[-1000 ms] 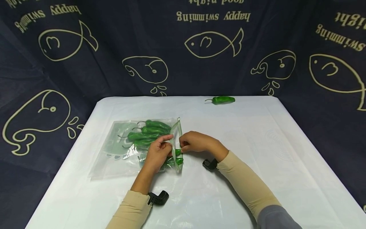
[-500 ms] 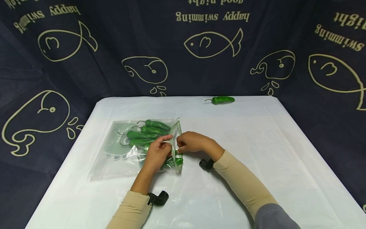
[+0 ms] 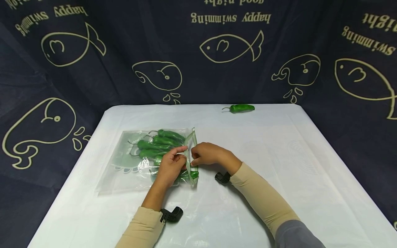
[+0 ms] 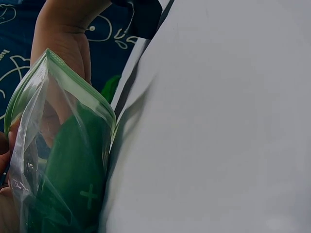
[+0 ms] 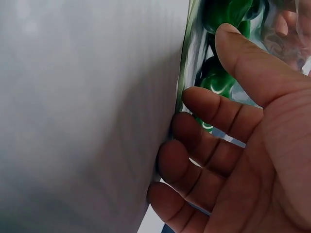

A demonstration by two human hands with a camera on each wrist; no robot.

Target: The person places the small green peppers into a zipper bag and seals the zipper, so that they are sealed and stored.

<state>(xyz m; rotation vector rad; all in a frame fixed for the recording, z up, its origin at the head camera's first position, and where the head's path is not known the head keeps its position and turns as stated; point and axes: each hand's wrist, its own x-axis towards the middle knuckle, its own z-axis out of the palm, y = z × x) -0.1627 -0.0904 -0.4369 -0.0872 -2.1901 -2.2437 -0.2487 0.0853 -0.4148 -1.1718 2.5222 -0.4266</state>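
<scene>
A clear zip bag [image 3: 188, 140] lies on its side, its green-edged mouth facing right and held apart. Several green chili peppers [image 3: 167, 134] lie inside it, stems to the left. My left hand [image 3: 170, 167] pinches the upper lip of the mouth between thumb and fingers. At the opening is my right hand [image 3: 209, 153]; in the right wrist view its thumb touches a pepper [image 5: 228, 12], with the other fingers loosely bent and spread near the lower lip. Another pepper's tip [image 3: 194, 174] shows at the near end of the mouth. The left wrist view shows the bag from its side.
A single green chili pepper [image 3: 242, 108] lies at the far edge of the white-covered table [image 3: 279, 193]. Behind the table hangs a dark blue cloth [image 3: 189, 38] with fish and whale drawings.
My right hand has moved slightly left into the bag's mouth. The pepper by its fingers has slid farther in, and some peppers inside have shifted a little. The left hand stays in place.
</scene>
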